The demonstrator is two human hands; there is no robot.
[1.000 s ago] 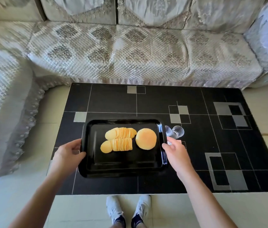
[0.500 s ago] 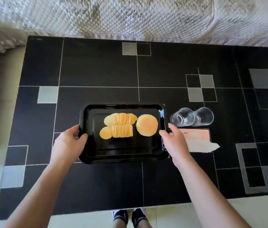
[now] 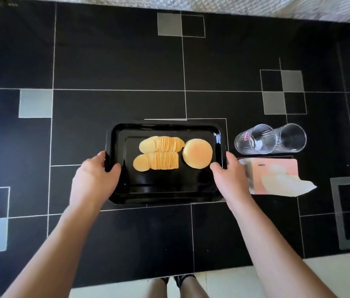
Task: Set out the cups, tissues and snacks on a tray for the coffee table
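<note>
A black rectangular tray (image 3: pixel 165 190) lies on the black coffee table (image 3: pixel 126 61). On it are two rows of yellow crisps (image 3: pixel 159 152) and a round golden bun (image 3: pixel 197 153). My left hand (image 3: pixel 94 179) grips the tray's left rim, thumb over the edge. My right hand (image 3: pixel 231 177) grips its right rim. Just right of the tray, two clear ribbed glasses (image 3: pixel 270 138) stand side by side on the table. In front of them lies a pink tissue pack (image 3: pixel 277 177) with a white tissue sticking out to the right.
The table has grey squares and thin white lines on its black top. A quilted pale sofa (image 3: pixel 255 3) runs along the table's far edge. Pale floor and my shoes (image 3: pixel 180 280) show at the near edge.
The camera has moved in closer and tilted down over the table. Both hands keep their hold on the tray, which sits slightly nearer the table's middle. Glasses and tissue pack have come into full view.
</note>
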